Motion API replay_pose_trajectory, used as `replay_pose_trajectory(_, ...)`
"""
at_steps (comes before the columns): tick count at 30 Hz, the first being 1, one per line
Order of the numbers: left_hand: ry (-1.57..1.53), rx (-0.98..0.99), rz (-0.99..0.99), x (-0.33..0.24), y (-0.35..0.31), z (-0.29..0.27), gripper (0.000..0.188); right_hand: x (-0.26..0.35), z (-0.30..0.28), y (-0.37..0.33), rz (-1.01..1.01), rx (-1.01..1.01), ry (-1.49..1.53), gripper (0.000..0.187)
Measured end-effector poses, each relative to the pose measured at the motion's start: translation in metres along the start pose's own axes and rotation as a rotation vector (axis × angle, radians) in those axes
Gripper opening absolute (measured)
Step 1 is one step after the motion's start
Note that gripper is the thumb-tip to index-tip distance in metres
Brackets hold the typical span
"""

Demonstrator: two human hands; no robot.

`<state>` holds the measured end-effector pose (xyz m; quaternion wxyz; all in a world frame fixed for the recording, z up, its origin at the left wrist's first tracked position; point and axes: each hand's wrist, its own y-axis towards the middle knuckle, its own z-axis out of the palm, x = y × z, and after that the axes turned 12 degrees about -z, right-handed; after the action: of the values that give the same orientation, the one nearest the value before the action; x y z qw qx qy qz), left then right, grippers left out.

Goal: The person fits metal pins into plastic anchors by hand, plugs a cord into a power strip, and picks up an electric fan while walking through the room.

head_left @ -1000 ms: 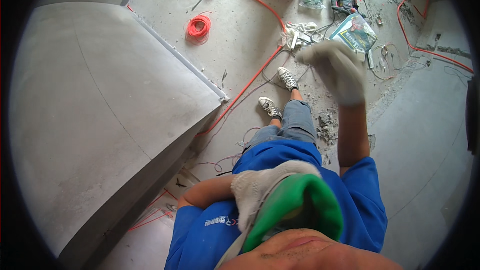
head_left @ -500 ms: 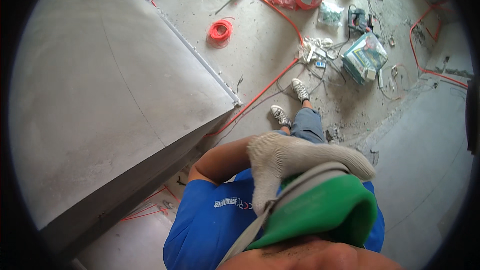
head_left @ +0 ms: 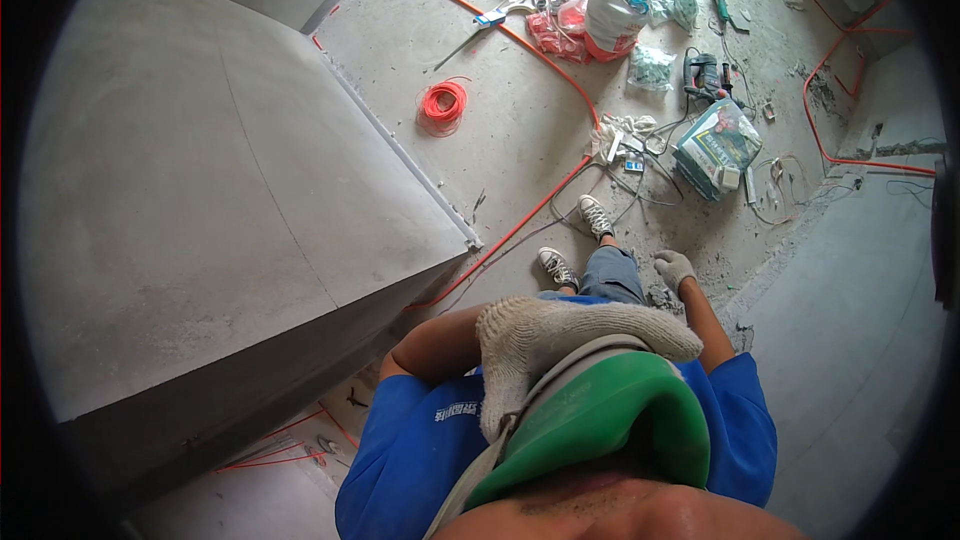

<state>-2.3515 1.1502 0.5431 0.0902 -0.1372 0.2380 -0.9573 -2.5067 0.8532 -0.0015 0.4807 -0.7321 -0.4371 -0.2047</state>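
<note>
A green mask with a grey strap fills the lower middle, close to me. My left hand, in an off-white knit glove, is closed across the mask's front. Its thumb reaches down the left side while the fingers stretch over to the right; the mask hides part of them. My right hand, gloved too, hangs out to the right beside my shorts. Its fingers are loosely bent and apart, and nothing shows in them.
A grey wall block rises on the left. Orange conduit crosses the floor, past a red coil. Beyond my shoes lie cables, a plastic bag pack, a power tool, a filled bag and an angle grinder.
My right hand has come into view at the right, lowered beside my leg. My left hand and the mask sit slightly farther left and lower. The floor things have shifted down in view.
</note>
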Motion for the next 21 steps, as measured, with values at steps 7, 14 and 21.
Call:
replay_pose_trajectory(7,0.274,0.488,-0.032,-0.01,0.016,-0.036,0.063,-0.004,0.017,-0.04,0.059,0.235,-0.235,0.036)
replay_pose_trajectory(14,0.442,0.671,-0.043,-0.016,0.043,-0.056,0.069,-0.035,0.018,-0.043,0.179,0.338,-0.374,0.035)
replay_pose_trajectory(21,0.412,0.347,-0.096,-0.014,0.074,-0.061,0.079,-0.032,0.021,-0.036,0.221,0.272,-0.259,0.035)
